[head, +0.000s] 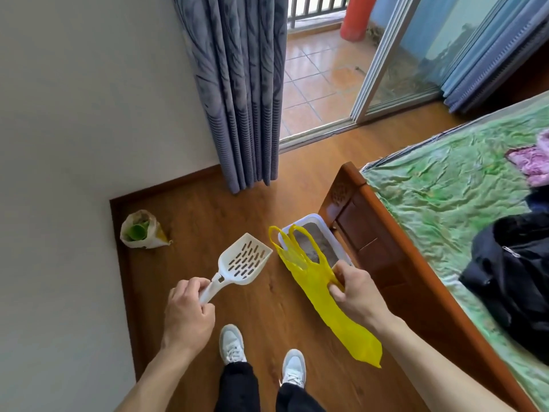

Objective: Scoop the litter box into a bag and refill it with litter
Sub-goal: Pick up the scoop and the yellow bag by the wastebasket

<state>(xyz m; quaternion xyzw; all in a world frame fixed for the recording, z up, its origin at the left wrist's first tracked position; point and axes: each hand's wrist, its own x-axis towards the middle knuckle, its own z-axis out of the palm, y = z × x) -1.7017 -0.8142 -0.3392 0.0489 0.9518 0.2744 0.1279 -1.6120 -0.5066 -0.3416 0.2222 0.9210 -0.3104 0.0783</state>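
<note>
At the far left, an open litter sack [145, 230] is seen standing on the wooden floor [252, 307] in the corner by the white wall [74, 114], with a green cup [137, 231] inside its mouth. To the right of it and nearer, a white slotted scoop [242, 260] is held by its handle in the left hand [188, 313], whose fingers are curled round the handle; the blade is raised above the floor and pointed away toward the far right. Between the two forearms, at the near edge, a pair of white shoes [261, 355] is seen on the floor below dark trouser legs.

Farther back, a grey-blue curtain [240, 93] is hung down to the floor beside an open sliding door [395, 55], beyond which a tiled balcony [320, 78] is visible.

Right of the scoop, a yellow plastic bag [320, 292] is pinched near its middle by the right hand [353, 289], thumb against curled fingers; its two handle loops are stretched toward the far side and its bottom end trails toward the near right. Behind the bag's loops, a white litter box [315, 221] is set on the floor against the foot of a wooden bed frame [368, 233], with grey litter showing inside it. The hands are kept apart, each clamped on its own item.

At the right, the bed is covered by a green sheet [445, 209], on which dark clothing [514, 281] and a pink cloth [528, 159] are laid.
</note>
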